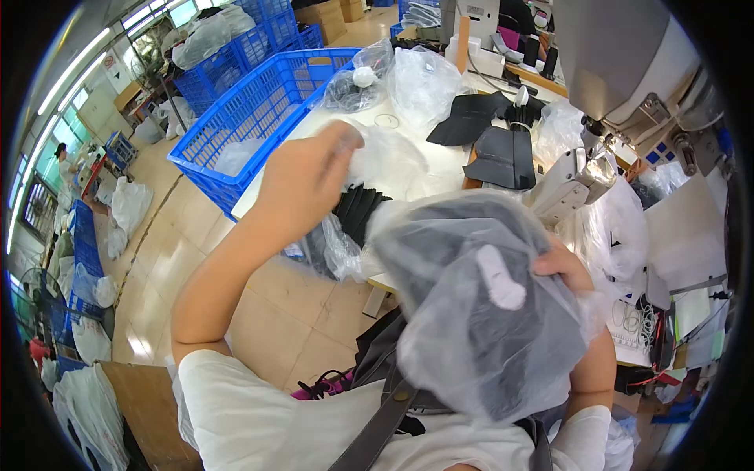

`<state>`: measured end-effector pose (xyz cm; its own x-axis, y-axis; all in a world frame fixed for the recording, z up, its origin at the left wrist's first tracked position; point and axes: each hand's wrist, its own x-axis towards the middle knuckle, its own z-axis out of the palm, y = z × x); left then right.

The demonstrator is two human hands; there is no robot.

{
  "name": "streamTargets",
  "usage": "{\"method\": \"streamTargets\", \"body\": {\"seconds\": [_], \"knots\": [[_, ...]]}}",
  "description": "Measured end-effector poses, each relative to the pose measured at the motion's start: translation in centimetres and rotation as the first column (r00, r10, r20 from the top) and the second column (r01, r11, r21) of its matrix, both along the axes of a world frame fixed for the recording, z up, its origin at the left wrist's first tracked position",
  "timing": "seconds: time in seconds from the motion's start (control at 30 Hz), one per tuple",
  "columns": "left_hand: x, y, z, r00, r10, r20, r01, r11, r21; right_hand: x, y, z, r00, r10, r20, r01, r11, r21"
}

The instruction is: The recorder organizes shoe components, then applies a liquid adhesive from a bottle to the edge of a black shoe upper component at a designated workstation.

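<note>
My right hand (567, 268) grips the side of a clear plastic bag (440, 345) in front of my chest. Dark, flat material shows through the film, and a white tag-like piece (501, 279) lies against it. Raised over the table's left side, my left hand (306, 173) has its fingers curled together. Motion blurs its fingertips, and pale translucent film (385, 161) appears right beside them; whether they pinch it I cannot tell. Below that hand, a stack of black strips (360, 210) sits at the table edge, partly in plastic.
A blue plastic crate (236, 177) stands left of the white table. Black cut pieces (503, 157) lie farther back, near clear bags (424, 82). A sewing machine (573, 184) stands close on the right. Stacked crates (236, 59) and bags line the floor at far left.
</note>
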<state>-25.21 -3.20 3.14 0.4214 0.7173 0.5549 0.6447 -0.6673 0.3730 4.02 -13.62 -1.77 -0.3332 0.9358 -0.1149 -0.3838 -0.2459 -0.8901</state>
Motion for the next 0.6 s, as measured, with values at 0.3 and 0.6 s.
{"method": "streamTargets", "body": {"seconds": [0.3,0.6], "knots": [[-0.6,-3.4,1.4,0.848,-0.105,0.519,0.213,0.965,-0.154,-6.0,2.8,2.4,0.99,-0.12,0.08,0.14,0.931,-0.338],[1.8,-4.6,1.1,0.776,-0.285,0.563,0.451,0.875,-0.179,-5.0,4.6,-3.0,0.823,-0.45,0.347,0.174,0.781,0.6]]}}
